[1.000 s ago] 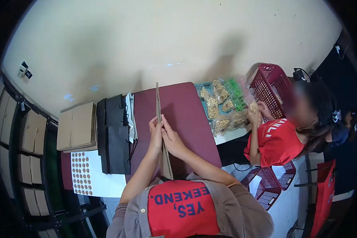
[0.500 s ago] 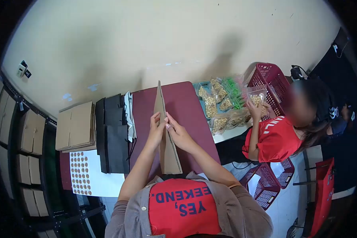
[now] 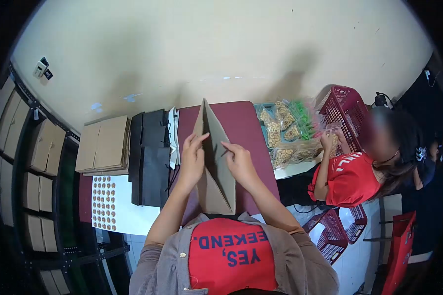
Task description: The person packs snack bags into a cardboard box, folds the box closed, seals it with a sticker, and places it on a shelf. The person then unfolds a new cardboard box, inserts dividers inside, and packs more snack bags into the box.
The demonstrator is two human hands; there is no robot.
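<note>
Cardboard (image 3: 221,172) is standing partly unfolded at the centre of the frame, above the maroon table (image 3: 244,125), its long panels leaving a narrow gap; whether its underside is touching the table, we cannot tell. Just left of centre, our left hand (image 3: 194,158) is grasping the edge of one panel, fingers reaching over it; just right of centre, our right hand (image 3: 239,162) is pinching the edge of the opposite panel. We are, in our judgement, working on the opening-out step, as the shape is not yet standing square. The next move, we think, is calling for an even outward pull on both panels, keeping the folds from skewing. Toward the left, black bags (image 3: 150,164) are lying beside a brown stack (image 3: 103,142).
</note>
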